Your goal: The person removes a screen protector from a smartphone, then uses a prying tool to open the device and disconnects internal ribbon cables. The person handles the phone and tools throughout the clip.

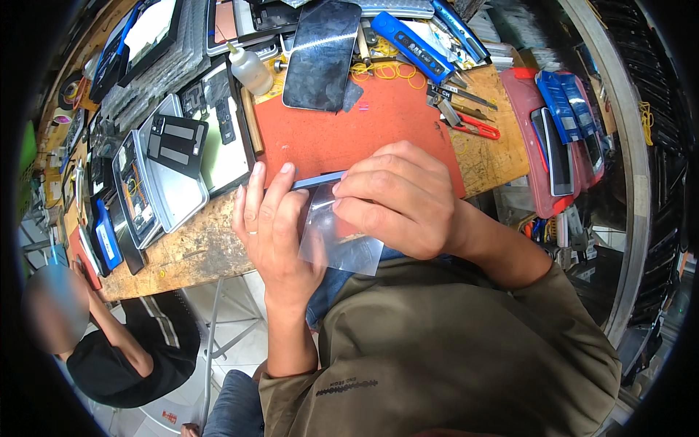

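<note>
Over the near edge of the orange-red mat (320, 138), both my hands are at a thin flat device (318, 180), seen almost edge-on as a blue-grey strip. My left hand (273, 222) grips its left end, with the fingers pointing up and away from me. From the fingers of my right hand (408, 200), closed in a pinch at its right end, hangs a sheet of clear plastic film (338, 247). The film slants down toward my lap, between the two hands. My right fingertips partly hide the device, so its face cannot be made out.
A dark glass panel (320, 62) lies beyond the mat, beside a dropper bottle (253, 71). Opened devices (164, 171) crowd the left. At right are a blue tool (411, 47), a red-handled cutter (477, 127) and a red tray (535, 193). Another person (131, 342) sits at lower left.
</note>
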`<state>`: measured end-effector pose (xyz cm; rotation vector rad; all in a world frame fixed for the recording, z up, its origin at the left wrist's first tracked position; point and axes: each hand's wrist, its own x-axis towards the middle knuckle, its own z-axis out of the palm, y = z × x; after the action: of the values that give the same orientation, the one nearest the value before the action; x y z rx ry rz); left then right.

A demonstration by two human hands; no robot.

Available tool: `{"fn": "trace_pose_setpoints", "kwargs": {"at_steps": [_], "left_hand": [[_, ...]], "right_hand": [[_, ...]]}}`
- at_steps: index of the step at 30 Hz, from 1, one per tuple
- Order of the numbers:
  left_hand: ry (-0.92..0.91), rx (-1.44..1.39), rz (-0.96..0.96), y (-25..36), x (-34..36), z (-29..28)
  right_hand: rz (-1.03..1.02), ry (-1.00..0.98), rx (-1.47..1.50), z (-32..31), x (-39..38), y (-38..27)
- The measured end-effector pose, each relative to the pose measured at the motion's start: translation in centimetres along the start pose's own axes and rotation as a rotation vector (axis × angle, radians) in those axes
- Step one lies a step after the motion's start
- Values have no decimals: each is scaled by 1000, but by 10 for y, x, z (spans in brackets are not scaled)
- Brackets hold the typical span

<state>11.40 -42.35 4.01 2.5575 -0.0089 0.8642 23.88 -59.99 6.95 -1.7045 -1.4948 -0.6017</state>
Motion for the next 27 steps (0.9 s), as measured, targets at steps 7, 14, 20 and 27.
{"fn": "trace_pose_setpoints", "kwargs": {"at_steps": [7,14,20,27], "left_hand": [[0,-2,-8,0,-2,0],[-30,42,-20,-1,0,-3],[17,20,-57,-2,-9,4],[700,2,-61,28,2,-55]], "right_hand": [[7,14,-1,1,1,-1],[7,5,-34,-1,3,-2],[56,-49,-39,-1,7,-3],[154,-201,7,-9,12,0]]}}
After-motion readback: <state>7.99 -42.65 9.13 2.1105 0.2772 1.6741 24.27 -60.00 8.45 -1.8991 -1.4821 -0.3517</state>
